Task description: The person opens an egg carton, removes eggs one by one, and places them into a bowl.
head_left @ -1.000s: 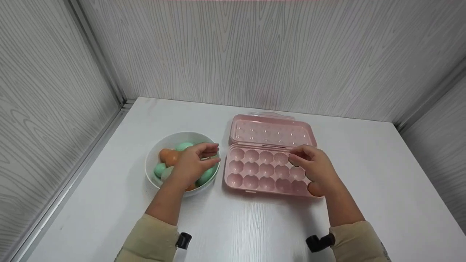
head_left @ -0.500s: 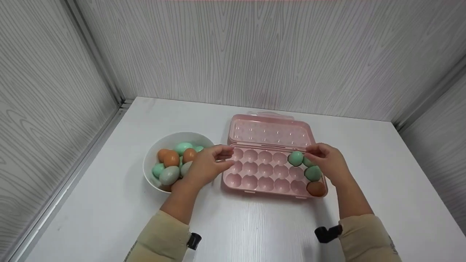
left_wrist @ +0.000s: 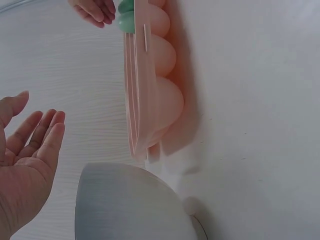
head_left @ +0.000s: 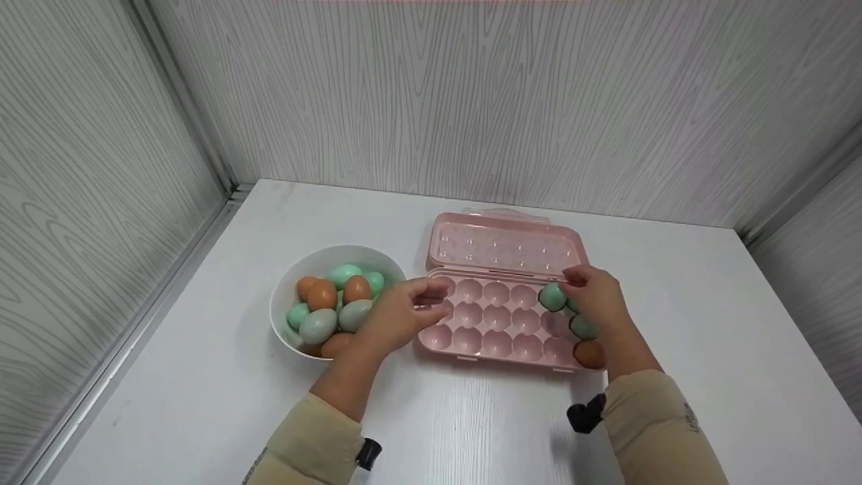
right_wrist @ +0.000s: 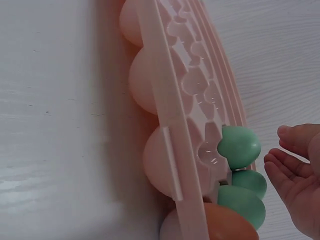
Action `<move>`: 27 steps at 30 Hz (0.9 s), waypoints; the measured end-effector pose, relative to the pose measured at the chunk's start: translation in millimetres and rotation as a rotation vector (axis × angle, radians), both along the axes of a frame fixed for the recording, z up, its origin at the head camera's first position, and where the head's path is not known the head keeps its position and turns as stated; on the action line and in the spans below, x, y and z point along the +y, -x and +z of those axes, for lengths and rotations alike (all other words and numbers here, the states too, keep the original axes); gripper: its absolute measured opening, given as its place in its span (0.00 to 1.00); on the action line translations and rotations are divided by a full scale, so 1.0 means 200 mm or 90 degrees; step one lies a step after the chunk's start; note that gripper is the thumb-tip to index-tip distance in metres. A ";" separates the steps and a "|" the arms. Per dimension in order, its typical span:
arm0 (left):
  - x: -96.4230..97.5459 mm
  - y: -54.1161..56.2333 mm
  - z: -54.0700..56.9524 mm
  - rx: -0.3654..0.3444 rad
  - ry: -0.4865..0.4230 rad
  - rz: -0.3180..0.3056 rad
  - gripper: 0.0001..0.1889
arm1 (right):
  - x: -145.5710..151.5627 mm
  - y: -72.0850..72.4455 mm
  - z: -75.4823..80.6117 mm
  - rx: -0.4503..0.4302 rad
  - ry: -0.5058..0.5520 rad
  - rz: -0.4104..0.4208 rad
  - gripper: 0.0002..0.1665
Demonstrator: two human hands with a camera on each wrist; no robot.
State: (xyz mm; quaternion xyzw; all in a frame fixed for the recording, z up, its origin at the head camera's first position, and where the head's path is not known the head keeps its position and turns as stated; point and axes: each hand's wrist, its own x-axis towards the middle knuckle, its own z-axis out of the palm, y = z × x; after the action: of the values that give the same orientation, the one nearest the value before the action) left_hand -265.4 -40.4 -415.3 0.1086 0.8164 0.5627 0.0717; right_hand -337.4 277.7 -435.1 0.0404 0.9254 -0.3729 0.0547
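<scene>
My left hand (head_left: 401, 313) hovers between the white bowl (head_left: 279, 330) and the left end of the pink egg carton (head_left: 481, 358), holding nothing. In the left wrist view its fingers (left_wrist: 47, 137) are spread and relaxed. My right hand (head_left: 596, 296) is over the carton's right end, close to a green egg (head_left: 552, 296). Seen from the right wrist, the fingertips (right_wrist: 272, 157) stand apart from that egg and grip nothing. Two more green eggs (right_wrist: 242, 207) and a brown egg (head_left: 590, 353) sit in the rightmost column, one green egg partly hidden by my right hand.
Several brown, green and grey eggs (head_left: 318, 327) lie piled in the bowl. The carton's lid (head_left: 505, 242) leans open at the back. A wood-grain wall (head_left: 471, 101) stands behind the white table (head_left: 458, 431).
My left hand has moved right, from over the bowl to the carton's left edge. The right hand has shifted right, off the green egg, uncovering it in its cup.
</scene>
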 end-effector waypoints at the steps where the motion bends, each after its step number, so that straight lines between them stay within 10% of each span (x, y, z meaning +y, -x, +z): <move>1: 0.00 0.00 0.00 0.002 0.000 -0.003 0.20 | -0.01 0.00 -0.01 0.000 -0.009 0.004 0.22; 27: 0.03 0.01 -0.06 0.022 -0.003 -0.016 0.18 | -0.09 0.01 -0.15 -0.036 -0.050 0.026 0.23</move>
State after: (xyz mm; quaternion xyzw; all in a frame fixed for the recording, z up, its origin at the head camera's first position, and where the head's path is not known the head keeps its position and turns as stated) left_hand -267.5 -33.7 -428.3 0.1283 0.8146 0.5620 0.0644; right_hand -339.9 260.7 -464.7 0.0340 0.9379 -0.3341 0.0866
